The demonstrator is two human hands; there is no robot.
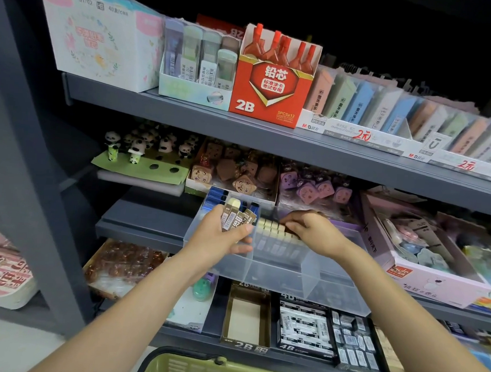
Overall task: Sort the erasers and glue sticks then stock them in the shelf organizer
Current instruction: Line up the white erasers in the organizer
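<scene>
- Left hand: fingers clenched round a bundle of brown-sleeved erasers, held upright above the left end of the clear shelf organizer. The thumb lies across the lower part of the bundle; barcode labels face the camera and one cream eraser end shows at the top.
- Right hand: fingers curled down into the organizer's rear compartment, fingertips touching the row of cream-topped erasers. Whether they pinch one eraser or only press on the row cannot be told.
- The row stands packed upright directly between the two hands, just right of the held bundle and under the right fingertips.
- Blue packs stand in the organizer just behind the left fingers.
- The organizer's front compartments, near the wrists, are split by a clear divider.
- Behind the fingers: a tray of brown wrapped erasers and a tray of purple wrapped erasers; panda figures farther left.
- Right of the right hand: a pink display box of pastel items.
- Upper shelf: a red 2B lead box and a row of pastel erasers.
- Below the forearms: a 2B carton, black 4B eraser boxes, and a green basket at the bottom edge.
</scene>
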